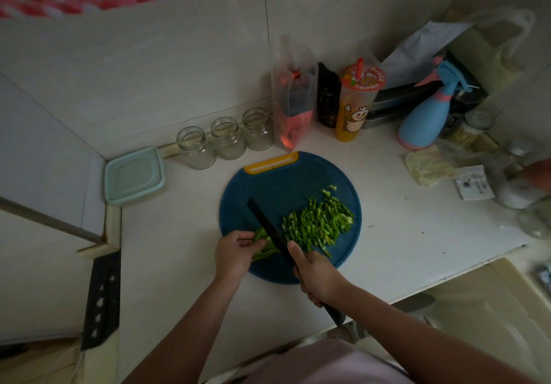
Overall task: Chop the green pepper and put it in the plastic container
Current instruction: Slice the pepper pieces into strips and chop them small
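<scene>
Most of the green pepper point(319, 225) already lies as a heap of thin strips on the right half of the round blue cutting board point(286, 181). One uncut piece point(262, 235) remains at the board's left edge, held down by the curled fingers of the left grip point(235, 252). The right grip point(316, 276) is clamped round the handle of the black knife point(268, 228), its blade between piece and heap. Nothing green shows in the plastic container point(161, 175), well apart at the desk's point(402, 234) left corner, so the transfer seems still to come.

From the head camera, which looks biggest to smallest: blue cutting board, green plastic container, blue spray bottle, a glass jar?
1. blue cutting board
2. plastic container and spray bottle: look about alike, not ranked
3. glass jar
</scene>
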